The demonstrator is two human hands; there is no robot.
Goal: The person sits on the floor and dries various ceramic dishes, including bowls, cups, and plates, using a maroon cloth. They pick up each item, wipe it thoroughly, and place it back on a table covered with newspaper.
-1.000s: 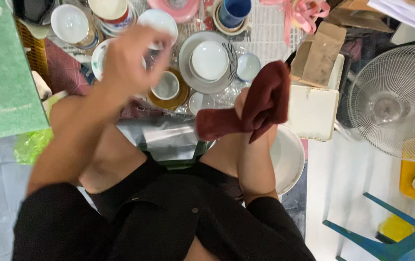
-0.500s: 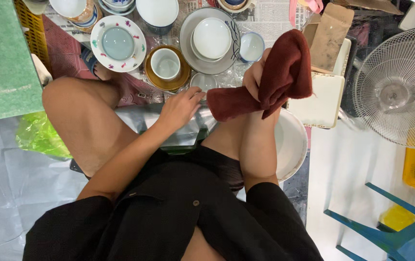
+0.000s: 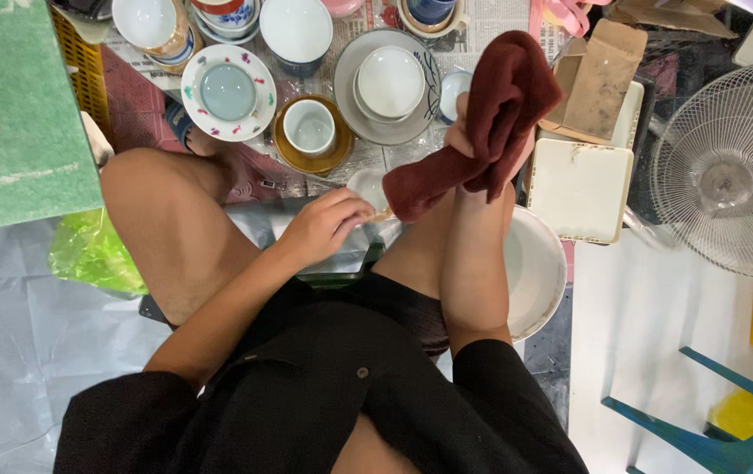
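Maroon cloth [image 3: 491, 123] hangs bunched in our right hand [image 3: 462, 132], whose grip is clamped on it, raised above the right knee with one loose end trailing down to the left, almost to our left hand [image 3: 328, 224]. That left hand is lower, just past our lap, its grip closed around a small white dish [image 3: 368, 186] with what looks like a gilt edge; most of the dish is hidden by the fingers, so we cannot tell its exact shape. To wipe such a piece well, we judge that the left hand should cradle it from beneath and turn it slowly while the cloth, wrapped over the fingertips, runs around rim and inside, keeping pressure light on thin porcelain and working low over the lap, so a slip costs little. We sit on the floor, where newspaper [image 3: 491, 13] and silvery sheeting are spread. On the far side stand a white cup on an amber saucer [image 3: 310, 130], a white plate with red motifs and a pale blue centre [image 3: 228, 91], and a white bowl on a grey plate [image 3: 390, 83], with more bowls beyond. Near our right knee sits a large white basin [image 3: 539, 272], and beside it a square white tray [image 3: 580, 189] with a cardboard box [image 3: 598, 79]. A white fan [image 3: 732, 171] stands at right, a blue plastic chair [image 3: 719, 439] nearer, a green mat [image 3: 30, 149] at left.
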